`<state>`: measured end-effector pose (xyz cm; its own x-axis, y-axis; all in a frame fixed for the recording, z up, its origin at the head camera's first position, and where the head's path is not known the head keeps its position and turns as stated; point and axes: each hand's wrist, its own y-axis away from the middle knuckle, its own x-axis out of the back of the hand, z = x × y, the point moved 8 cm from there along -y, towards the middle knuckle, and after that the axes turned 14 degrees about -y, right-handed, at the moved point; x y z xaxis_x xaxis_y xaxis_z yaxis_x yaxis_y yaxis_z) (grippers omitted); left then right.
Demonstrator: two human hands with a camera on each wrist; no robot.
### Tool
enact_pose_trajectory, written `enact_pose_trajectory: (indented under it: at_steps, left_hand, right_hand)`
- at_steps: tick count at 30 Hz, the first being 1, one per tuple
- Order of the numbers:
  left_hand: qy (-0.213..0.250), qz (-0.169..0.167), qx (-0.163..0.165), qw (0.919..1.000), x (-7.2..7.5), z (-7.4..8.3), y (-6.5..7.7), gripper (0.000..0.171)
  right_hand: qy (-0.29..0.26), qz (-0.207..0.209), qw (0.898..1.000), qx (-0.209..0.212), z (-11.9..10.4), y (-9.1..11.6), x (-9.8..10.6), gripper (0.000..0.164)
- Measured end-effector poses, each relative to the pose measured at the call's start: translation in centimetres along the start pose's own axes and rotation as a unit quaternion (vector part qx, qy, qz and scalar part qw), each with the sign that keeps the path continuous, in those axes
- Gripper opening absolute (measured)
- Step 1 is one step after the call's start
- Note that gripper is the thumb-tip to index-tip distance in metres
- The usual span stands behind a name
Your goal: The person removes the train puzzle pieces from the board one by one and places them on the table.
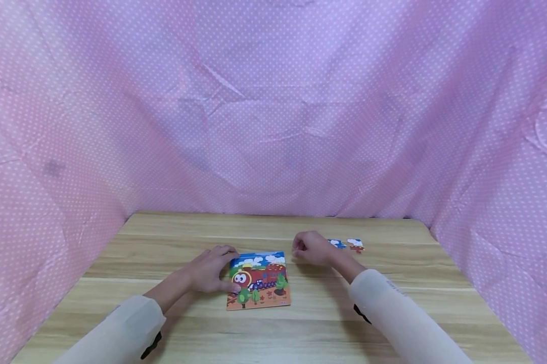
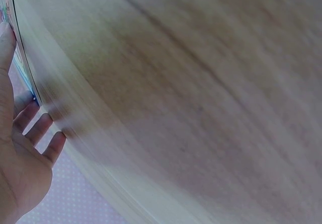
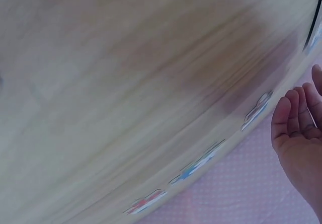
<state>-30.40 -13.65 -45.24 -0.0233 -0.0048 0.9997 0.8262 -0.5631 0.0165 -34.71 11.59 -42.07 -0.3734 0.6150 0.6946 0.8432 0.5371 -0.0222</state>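
A square jigsaw puzzle [image 1: 260, 280] with a red cartoon train lies on the wooden table. My left hand [image 1: 212, 270] is at its left side, the thumb resting on the picture and the index fingertip at the upper left corner. In the left wrist view the other fingers of the left hand [image 2: 25, 148] spread beyond the puzzle's edge. To the right of the puzzle, my right hand [image 1: 313, 247] hovers with loosely curled fingers and nothing visible in them. Beside the right hand [image 3: 302, 128], the right wrist view shows a puzzle piece [image 3: 257, 111].
A blue-and-white piece [image 1: 336, 243] and a white-and-red piece [image 1: 355, 245] lie right of the right hand. The wooden table [image 1: 273, 333] ends at a pink dotted curtain [image 1: 273, 126] behind and at both sides.
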Motion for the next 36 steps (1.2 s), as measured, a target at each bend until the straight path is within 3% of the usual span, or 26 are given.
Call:
enact_pose_trajectory:
  at_steps: [10, 23, 27, 36]
  left_hand:
    - [0.000, 0.004, 0.004, 1.0000, -0.2, 0.6, 0.6, 0.094]
    - [-0.002, 0.011, 0.011, 0.9999, -0.3, 1.2, 0.8, 0.095]
    - [-0.002, 0.011, 0.014, 0.9998, -0.4, 1.4, 0.9, 0.095]
    - [-0.002, 0.013, 0.020, 0.9997, -0.5, 1.7, 1.1, 0.096]
  right_hand:
    - [0.020, -0.055, 0.998, 0.015, -1.1, 0.6, -3.0, 0.006]
    - [0.093, -0.091, 0.990, 0.054, -3.4, 2.0, -6.4, 0.035]
    - [0.071, -0.095, 0.992, 0.036, -3.3, 2.3, -6.8, 0.039]
    - [-0.005, -0.104, 0.994, -0.014, -3.0, 2.2, -7.0, 0.027]
